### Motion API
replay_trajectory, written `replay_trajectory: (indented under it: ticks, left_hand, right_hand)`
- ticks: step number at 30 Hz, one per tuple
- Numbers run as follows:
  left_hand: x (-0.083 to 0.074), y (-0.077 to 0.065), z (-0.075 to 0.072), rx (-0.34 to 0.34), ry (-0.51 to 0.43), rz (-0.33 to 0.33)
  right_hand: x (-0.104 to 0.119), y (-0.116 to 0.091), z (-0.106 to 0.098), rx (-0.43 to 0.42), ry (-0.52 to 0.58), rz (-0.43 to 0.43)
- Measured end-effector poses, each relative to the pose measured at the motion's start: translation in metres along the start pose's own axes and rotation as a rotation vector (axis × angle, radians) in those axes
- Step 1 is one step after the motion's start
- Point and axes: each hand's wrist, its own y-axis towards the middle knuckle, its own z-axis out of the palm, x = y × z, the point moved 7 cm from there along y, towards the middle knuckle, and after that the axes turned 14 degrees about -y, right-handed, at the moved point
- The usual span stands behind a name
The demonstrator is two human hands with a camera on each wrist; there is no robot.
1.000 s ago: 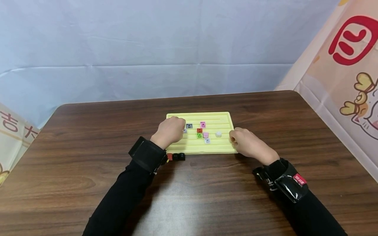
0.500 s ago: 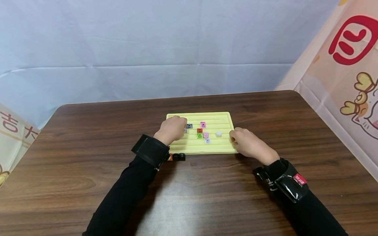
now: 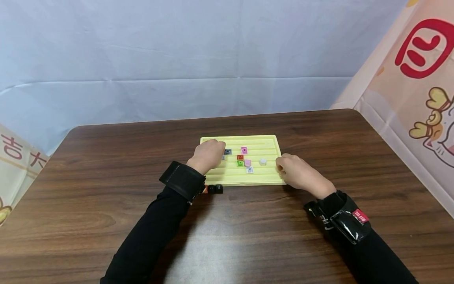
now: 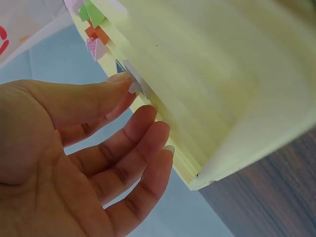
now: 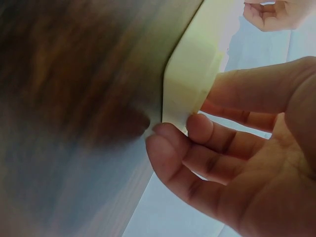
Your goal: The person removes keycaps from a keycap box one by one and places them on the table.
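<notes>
A pale yellow ridged board [image 3: 257, 177] lies on the table with several small square coloured pieces on it. My left hand [image 3: 208, 154] is over its left part. In the left wrist view, thumb and forefinger of the left hand [image 4: 94, 128] pinch a small whitish-grey piece [image 4: 137, 83] at a ridge; the other fingers are bent loosely. A dark grey piece [image 3: 228, 152] sits just beside that hand. My right hand [image 3: 299, 173] grips the board's right edge, thumb at the rim [image 5: 197, 94] and fingers along the side in the right wrist view.
Midboard are pink [image 3: 244, 150], red [image 3: 240, 157], green [image 3: 240, 163] and pale lilac [image 3: 250, 170] pieces, with a white piece [image 3: 262, 161] to their right. Black and red pieces [image 3: 215, 189] sit at the board's front left edge, partly behind the left wrist band.
My left hand has shifted slightly to the right over the board. The right hand and the pieces on the board stay where they were.
</notes>
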Motion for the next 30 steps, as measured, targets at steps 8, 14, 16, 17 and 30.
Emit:
replay_trajectory:
  ticks: [8, 14, 16, 17, 30]
  left_hand:
    - [0.001, 0.001, 0.001, 0.008, -0.002, -0.011]
    - [0.002, 0.001, 0.002, 0.012, -0.006, -0.022]
    - [0.002, 0.001, 0.002, 0.007, -0.008, -0.025]
    - [0.002, 0.000, 0.002, 0.004, -0.011, -0.025]
    - [-0.003, -0.015, -0.006, -0.078, -0.044, 0.075]
  right_hand:
    - [0.000, 0.000, 0.000, 0.005, -0.004, 0.005]
    - [0.000, 0.000, 0.001, 0.009, -0.003, -0.006]
    - [0.000, -0.001, 0.001, 0.005, -0.003, -0.010]
    - [0.000, -0.001, 0.001, 0.004, -0.003, -0.011]
    - [0.000, 0.000, 0.000, 0.003, -0.006, -0.003]
